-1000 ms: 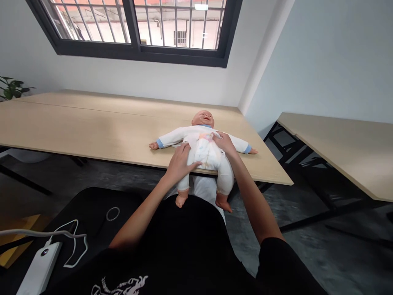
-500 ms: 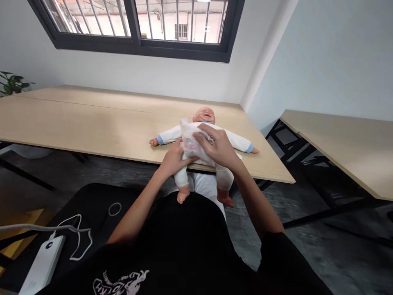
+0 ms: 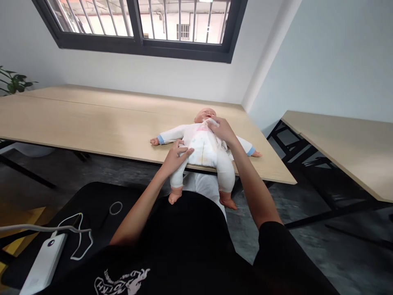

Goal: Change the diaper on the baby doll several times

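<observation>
A baby doll (image 3: pixel 175 133) in a white suit with blue cuffs lies on its back, its legs hanging over the table's near edge. A white diaper (image 3: pixel 203 150) with a yellow line down its middle covers the crotch and belly. My right hand (image 3: pixel 222 130) is closed in a pinch on the diaper's front edge, held up by the doll's chest below the chin. My left hand (image 3: pixel 177 157) rests against the doll's hip and thigh on the left, thumb and fingers apart. White side flaps of the diaper show partly under my right wrist.
The doll lies near the right end of the wooden table (image 3: pixel 92 127). Another table (image 3: pixel 344 143) stands at the right. On a black chair (image 3: pixel 101 196) at my left are a power bank (image 3: pixel 46 262) with a white cable and a bracelet (image 3: pixel 116 208).
My right hand has moved up toward the doll's head, drawing the bunched diaper front out flat over the belly. My left hand has shifted slightly left, and its thumb has come off the diaper.
</observation>
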A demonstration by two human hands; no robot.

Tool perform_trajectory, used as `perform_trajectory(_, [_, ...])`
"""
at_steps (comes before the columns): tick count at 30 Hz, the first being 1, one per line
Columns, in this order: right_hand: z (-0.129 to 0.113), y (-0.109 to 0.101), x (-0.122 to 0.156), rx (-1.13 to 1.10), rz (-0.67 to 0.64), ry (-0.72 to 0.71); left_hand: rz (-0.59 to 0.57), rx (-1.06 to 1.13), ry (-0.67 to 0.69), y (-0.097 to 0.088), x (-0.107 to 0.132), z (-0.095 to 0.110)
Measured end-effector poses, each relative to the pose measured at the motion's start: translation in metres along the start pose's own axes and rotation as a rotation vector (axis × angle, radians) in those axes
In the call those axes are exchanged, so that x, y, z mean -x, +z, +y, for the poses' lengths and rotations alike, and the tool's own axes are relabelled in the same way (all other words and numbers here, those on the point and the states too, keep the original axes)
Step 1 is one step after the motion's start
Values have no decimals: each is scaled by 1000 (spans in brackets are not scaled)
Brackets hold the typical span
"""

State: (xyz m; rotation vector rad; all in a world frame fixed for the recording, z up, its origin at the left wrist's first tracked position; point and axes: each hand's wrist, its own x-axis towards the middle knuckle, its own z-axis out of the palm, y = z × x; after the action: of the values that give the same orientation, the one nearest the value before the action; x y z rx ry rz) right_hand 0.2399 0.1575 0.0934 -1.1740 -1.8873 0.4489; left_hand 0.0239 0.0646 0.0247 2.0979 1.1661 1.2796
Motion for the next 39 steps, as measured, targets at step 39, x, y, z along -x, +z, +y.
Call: perform_trajectory(39, [64,-13,117,362,5,220,-786,-479,206,49,-152,21])
